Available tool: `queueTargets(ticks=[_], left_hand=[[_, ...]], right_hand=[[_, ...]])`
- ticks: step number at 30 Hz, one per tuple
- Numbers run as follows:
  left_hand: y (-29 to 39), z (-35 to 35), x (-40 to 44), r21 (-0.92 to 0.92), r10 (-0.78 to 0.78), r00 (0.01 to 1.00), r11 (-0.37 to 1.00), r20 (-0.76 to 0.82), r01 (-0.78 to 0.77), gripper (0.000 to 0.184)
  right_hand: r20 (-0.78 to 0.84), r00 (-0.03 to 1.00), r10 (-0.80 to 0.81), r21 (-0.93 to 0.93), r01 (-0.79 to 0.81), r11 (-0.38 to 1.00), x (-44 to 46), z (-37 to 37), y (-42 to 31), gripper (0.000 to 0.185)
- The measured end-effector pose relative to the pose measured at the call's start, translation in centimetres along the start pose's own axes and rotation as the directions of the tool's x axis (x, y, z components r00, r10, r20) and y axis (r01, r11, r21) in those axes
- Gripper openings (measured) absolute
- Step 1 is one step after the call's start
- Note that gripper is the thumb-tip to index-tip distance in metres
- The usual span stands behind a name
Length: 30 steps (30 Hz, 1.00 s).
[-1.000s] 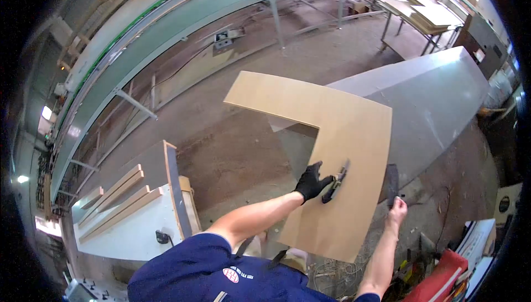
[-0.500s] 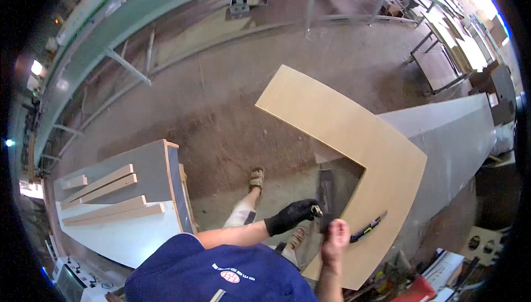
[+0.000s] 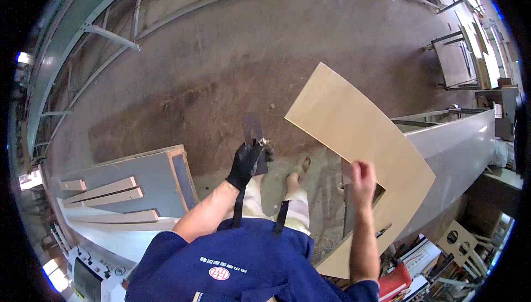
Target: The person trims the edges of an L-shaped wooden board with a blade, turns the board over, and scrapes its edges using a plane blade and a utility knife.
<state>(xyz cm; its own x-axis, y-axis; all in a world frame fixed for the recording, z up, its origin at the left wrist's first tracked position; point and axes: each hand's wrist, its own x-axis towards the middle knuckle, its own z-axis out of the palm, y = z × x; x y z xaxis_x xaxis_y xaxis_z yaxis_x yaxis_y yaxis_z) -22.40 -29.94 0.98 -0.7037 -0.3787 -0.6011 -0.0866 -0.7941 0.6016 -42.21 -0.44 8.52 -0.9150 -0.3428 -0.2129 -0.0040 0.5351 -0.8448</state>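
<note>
My left hand (image 3: pixel 245 164), in a black glove, is closed around a dark flat strip (image 3: pixel 253 127) in front of my legs. A small shiny piece (image 3: pixel 264 143), too small to name, shows at its fingertips. My bare right hand (image 3: pixel 363 183) is raised over the inner edge of an angled wood-coloured panel (image 3: pixel 354 119), its fingers curled together. Whether anything sits in those fingers is hidden. Partly covered by my right forearm, a utility knife (image 3: pixel 383 230) lies on the panel.
Pale wooden strips (image 3: pixel 105 190) lie on a grey-and-white board stack (image 3: pixel 155 177) at left. A long grey bench (image 3: pixel 453 147) extends behind the panel. A red object (image 3: pixel 394 282) and clutter sit lower right. Green metal framing (image 3: pixel 110 38) runs along the far side.
My left hand has swung left and away from the panel with the dark strip. My right hand has moved up along the panel's inner edge. The view has shifted.
</note>
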Motion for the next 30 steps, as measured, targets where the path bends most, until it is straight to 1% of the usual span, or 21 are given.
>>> queueTargets(ticks=[2, 3, 4, 6, 7, 9, 10, 11, 12, 13, 14, 16, 17, 18, 20, 23, 24, 26, 28, 29, 30], left_hand=[[1.4, 1.0, 1.3, 0.04, 0.068, 0.997, 0.997, -0.027, -0.067, 0.02], [1.8, 1.7, 1.8, 0.025, 0.066, 0.996, 0.998, -0.059, -0.065, 0.018], [1.4, 1.8, 2.8, 0.0, 0.061, 0.996, 0.998, -0.06, -0.061, 0.018], [0.3, 2.1, 4.9, -0.05, 0.069, 0.995, 0.996, -0.067, -0.072, 0.016], [0.3, 3.2, 5.2, -0.008, 0.174, 0.982, 0.984, -0.071, -0.175, 0.015], [-0.4, 3.2, 6.3, 0.052, 0.168, 0.976, 0.985, -0.138, -0.162, 0.016], [-0.3, 3.8, 6.5, 0.081, 0.155, 0.974, 0.986, -0.166, -0.144, 0.017], [-0.3, 4.5, 6.5, 0.03, 0.159, 0.971, 0.987, -0.176, -0.157, 0.016], [-0.2, 4.8, 6.9, 0.083, 0.149, 0.967, 0.987, -0.207, -0.135, 0.016], [-0.3, 5.0, 7.3, 0.133, 0.138, 0.961, 0.985, -0.242, -0.108, 0.016], [-0.5, 5.0, 7.5, 0.182, 0.127, 0.954, 0.98, -0.273, -0.078, 0.017], [-1.4, 4.9, 7.5, 0.126, 0.141, 0.947, 0.986, -0.29, -0.108, 0.019], [-1.9, 4.4, 7.3, 0.099, 0.146, 0.943, 0.988, -0.298, -0.121, 0.02], [-1.9, 4.6, 7.1, 0.085, 0.14, 0.94, 0.989, -0.312, -0.119, 0.021], [-1.4, 5.4, 6.7, 0.056, 0.13, 0.933, 0.991, -0.336, -0.118, 0.023], [-1.7, 5.0, 7.0, 0.213, 0.174, 0.921, 0.972, -0.349, -0.103, 0.022], [-1.5, 5.2, 7.0, 0.218, 0.165, 0.923, 0.972, -0.347, -0.092, 0.02], [-1.2, 5.8, 7.2, 0.226, 0.149, 0.927, 0.972, -0.345, -0.072, 0.017], [-1.6, 5.5, 7.5, 0.278, 0.204, 0.917, 0.954, -0.342, -0.108, 0.015], [-1.8, 5.5, 7.6, 0.305, 0.233, 0.912, 0.944, -0.338, -0.128, 0.015], [-1.8, 5.5, 7.6, 0.284, 0.227, 0.908, 0.95, -0.352, -0.127, 0.015]], right_hand=[[-0.026, 0.993, -0.112, -0.204, 0.104, 0.973, 6.2, -0.9, 0.4, 0.02], [-0.027, 0.981, -0.191, -0.246, 0.179, 0.953, 9.0, -1.1, 0.2, 0.022], [-0.021, 0.963, -0.27, -0.286, 0.253, 0.924, 11.9, -0.9, -0.1, 0.023], [-0.038, 0.858, -0.512, -0.421, 0.451, 0.787, 17.5, 0.4, -0.1, 0.028], [-0.011, 0.851, -0.525, -0.438, 0.468, 0.768, 19.9, 1.4, 0.1, 0.029], [0.04, 0.835, -0.549, -0.468, 0.501, 0.728, 23.5, 3.0, 0.6, 0.033], [0.085, 0.892, -0.444, -0.517, 0.42, 0.746, 23.4, 3.3, 0.3, 0.035], [0.127, 0.934, -0.333, -0.57, 0.343, 0.747, 22.9, 3.7, -0.5, 0.037], [0.161, 0.962, -0.222, -0.625, 0.273, 0.732, 22.9, 4.0, -0.9, 0.039], [0.172, 0.951, -0.258, -0.605, 0.309, 0.734, 23.1, 3.9, -0.5, 0.039], [0.177, 0.96, -0.218, -0.629, 0.281, 0.725, 23.0, 3.9, -0.6, 0.039], [0.175, 0.975, -0.133, -0.679, 0.218, 0.701, 22.9, 4.0, -1.3, 0.037], [0.162, 0.963, -0.215, -0.66, 0.268, 0.702, 23.0, 4.1, -0.5, 0.037], [0.159, 0.955, -0.25, -0.644, 0.292, 0.707, 23.1, 4.0, 0.0, 0.037], [0.149, 0.952, -0.266, -0.65, 0.297, 0.699, 22.8, 4.3, -0.6, 0.038], [0.158, 0.948, -0.275, -0.624, 0.312, 0.717, 22.9, 4.3, 0.0, 0.037], [0.154, 0.946, -0.285, -0.622, 0.317, 0.716, 22.9, 4.4, 0.1, 0.037], [0.158, 0.955, -0.252, -0.636, 0.294, 0.713, 23.0, 4.3, 0.4, 0.036], [0.166, 0.953, -0.254, -0.64, 0.3, 0.707, 23.0, 4.3, 0.3, 0.036], [0.161, 0.961, -0.227, -0.65, 0.276, 0.708, 22.9, 4.3, 0.0, 0.035], [0.164, 0.959, -0.23, -0.643, 0.281, 0.712, 22.9, 4.4, 0.0, 0.035]])
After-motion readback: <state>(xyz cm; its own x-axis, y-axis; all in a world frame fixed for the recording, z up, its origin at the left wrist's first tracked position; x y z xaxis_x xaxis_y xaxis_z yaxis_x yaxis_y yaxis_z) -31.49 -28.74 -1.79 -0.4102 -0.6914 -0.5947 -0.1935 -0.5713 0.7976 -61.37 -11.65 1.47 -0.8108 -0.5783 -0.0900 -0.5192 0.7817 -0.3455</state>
